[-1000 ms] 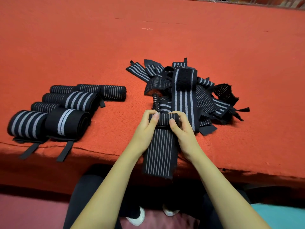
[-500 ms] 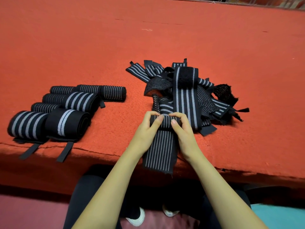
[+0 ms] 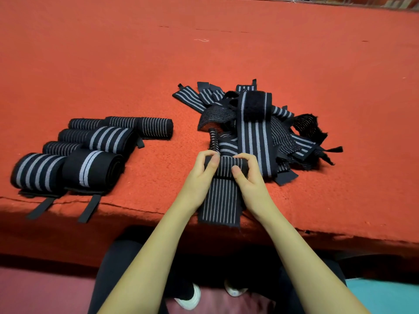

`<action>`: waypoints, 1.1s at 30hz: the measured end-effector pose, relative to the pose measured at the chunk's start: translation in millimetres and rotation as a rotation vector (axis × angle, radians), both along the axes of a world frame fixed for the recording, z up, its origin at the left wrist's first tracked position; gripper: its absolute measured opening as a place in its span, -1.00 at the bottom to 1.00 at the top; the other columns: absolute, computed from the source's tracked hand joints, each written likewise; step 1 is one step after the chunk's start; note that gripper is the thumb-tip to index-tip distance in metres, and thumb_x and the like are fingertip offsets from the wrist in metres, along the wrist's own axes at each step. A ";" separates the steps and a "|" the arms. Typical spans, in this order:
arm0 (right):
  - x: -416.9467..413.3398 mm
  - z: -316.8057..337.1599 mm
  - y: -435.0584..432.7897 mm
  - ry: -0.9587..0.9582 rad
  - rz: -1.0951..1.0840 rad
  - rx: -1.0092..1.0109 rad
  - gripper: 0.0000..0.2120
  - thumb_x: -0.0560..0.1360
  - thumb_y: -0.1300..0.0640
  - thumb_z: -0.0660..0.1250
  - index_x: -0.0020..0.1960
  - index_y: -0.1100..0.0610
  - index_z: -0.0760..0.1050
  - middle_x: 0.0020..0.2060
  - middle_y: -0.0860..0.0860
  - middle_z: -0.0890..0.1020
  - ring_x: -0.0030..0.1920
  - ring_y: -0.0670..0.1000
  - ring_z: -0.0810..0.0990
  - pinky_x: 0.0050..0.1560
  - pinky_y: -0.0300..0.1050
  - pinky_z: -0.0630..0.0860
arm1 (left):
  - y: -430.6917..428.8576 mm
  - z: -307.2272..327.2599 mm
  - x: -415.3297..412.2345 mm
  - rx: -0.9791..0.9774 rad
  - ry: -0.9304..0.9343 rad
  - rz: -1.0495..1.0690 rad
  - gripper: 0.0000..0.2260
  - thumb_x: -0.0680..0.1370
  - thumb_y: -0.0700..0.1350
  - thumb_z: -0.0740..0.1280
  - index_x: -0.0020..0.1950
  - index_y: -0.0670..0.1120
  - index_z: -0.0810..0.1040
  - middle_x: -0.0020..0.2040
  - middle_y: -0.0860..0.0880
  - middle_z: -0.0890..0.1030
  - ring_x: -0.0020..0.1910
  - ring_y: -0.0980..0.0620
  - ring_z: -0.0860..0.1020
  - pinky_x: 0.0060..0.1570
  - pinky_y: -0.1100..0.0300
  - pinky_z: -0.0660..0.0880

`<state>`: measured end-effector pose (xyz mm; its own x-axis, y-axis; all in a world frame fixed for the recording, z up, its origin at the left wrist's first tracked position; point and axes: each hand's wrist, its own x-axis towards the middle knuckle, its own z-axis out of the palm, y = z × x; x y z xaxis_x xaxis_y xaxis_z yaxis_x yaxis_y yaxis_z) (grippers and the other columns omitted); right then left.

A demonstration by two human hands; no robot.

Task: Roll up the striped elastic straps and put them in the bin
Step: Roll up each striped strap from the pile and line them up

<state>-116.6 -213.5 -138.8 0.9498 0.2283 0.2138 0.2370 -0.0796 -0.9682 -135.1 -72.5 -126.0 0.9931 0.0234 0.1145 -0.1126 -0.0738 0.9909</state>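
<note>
The left hand and right hand were curled tight on one striped strap, pinching its rolled top between thumbs and fingers; its flat tail hung over the near edge of the red carpeted table; loose straps lay heaped just behind; finished rolls sat grouped at the left, well apart.

My red carpeted surface carries rolled black striped elastic straps at left, a loose tangled strap pile beside them.
</note>
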 end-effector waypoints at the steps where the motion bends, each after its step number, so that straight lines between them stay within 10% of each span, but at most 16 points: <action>1: -0.7 0.6 0.1 -0.002 0.010 0.007 -0.81 0.52 0.06 0.22 0.12 -0.07 0.35 0.08 0.01 0.51 0.10 -0.13 0.49 0.24 -0.18 0.40 | 0.1 0.9 -0.3 0.022 0.018 0.009 -0.73 0.55 0.18 0.16 0.14 0.08 0.43 0.00 0.17 0.55 -0.07 0.35 0.51 0.00 0.32 0.38; 13: -0.9 1.4 2.8 0.075 0.006 0.059 -0.76 0.54 -0.02 0.25 0.15 0.05 0.41 0.04 -0.09 0.56 0.03 -0.27 0.53 0.07 -0.37 0.41 | 2.8 -5.3 -2.5 -0.073 -0.064 -0.082 -0.84 0.55 0.00 0.22 0.13 0.07 0.40 0.04 0.04 0.53 0.01 0.14 0.50 0.13 0.21 0.44; 22: -3.1 2.7 1.5 -0.012 0.044 0.033 -0.79 0.53 0.02 0.21 0.16 -0.05 0.35 0.12 0.06 0.49 0.13 -0.09 0.48 0.26 -0.17 0.40 | -1.3 -4.1 1.2 0.153 -0.014 0.048 -0.91 0.60 0.16 0.16 0.02 0.20 0.40 -0.04 0.19 0.54 -0.08 0.38 0.46 0.00 0.30 0.33; 28: -4.8 6.5 2.1 -0.021 0.049 0.007 -0.73 0.52 -0.10 0.23 0.20 -0.12 0.33 0.21 -0.14 0.45 0.27 -0.22 0.42 0.31 -0.30 0.30 | 1.0 -1.8 2.7 0.147 -0.025 -0.002 -0.63 0.44 0.38 0.10 0.11 0.24 0.43 0.06 0.35 0.54 0.12 0.40 0.45 0.10 0.45 0.30; 33: -3.1 4.0 1.2 0.008 0.023 -0.063 -0.91 0.60 -0.01 0.15 0.10 -0.10 0.29 0.13 -0.18 0.43 0.14 -0.37 0.42 0.18 -0.47 0.27 | 2.6 0.8 3.1 0.164 -0.030 -0.026 -0.78 0.56 0.25 0.12 0.16 0.27 0.41 0.14 0.40 0.46 0.16 0.52 0.37 0.12 0.58 0.21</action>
<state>-119.6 -212.3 -134.8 0.9456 0.2633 0.1909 0.2321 -0.1349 -0.9633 -132.0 -69.9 -125.2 0.9893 -0.0238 0.1442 -0.1458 -0.2310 0.9620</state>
